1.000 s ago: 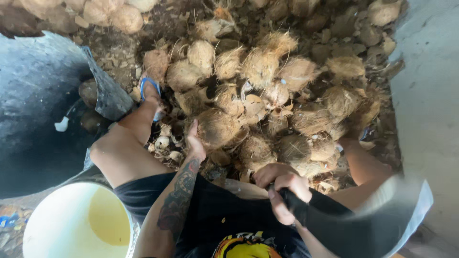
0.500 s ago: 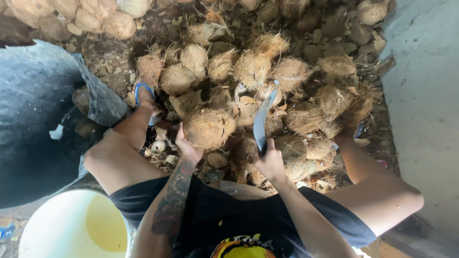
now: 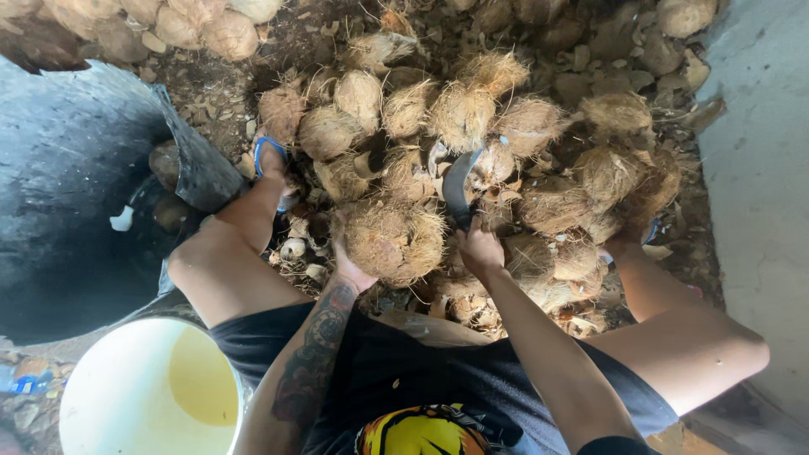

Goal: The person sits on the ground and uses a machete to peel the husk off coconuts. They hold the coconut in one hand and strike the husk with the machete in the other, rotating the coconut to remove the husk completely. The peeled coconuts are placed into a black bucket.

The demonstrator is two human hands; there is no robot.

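Note:
My left hand (image 3: 347,261) grips the near side of a husked, fibrous coconut (image 3: 393,240) that lies on the ground between my knees. My right hand (image 3: 479,249) is closed on the handle of a curved dark blade (image 3: 458,185). The blade points away from me, just right of that coconut, with its tip among the heaped coconuts (image 3: 472,109).
A white bucket (image 3: 109,396) with yellowish liquid stands at my lower left. A large dark tub (image 3: 59,194) lies to the left. My left foot wears a blue sandal (image 3: 270,156). A grey concrete wall (image 3: 758,168) runs along the right. Husk scraps litter the dirt.
My right hand has swung the blade from my lap out over the pile and lowered it beside the coconut. My left hand has stayed on the coconut.

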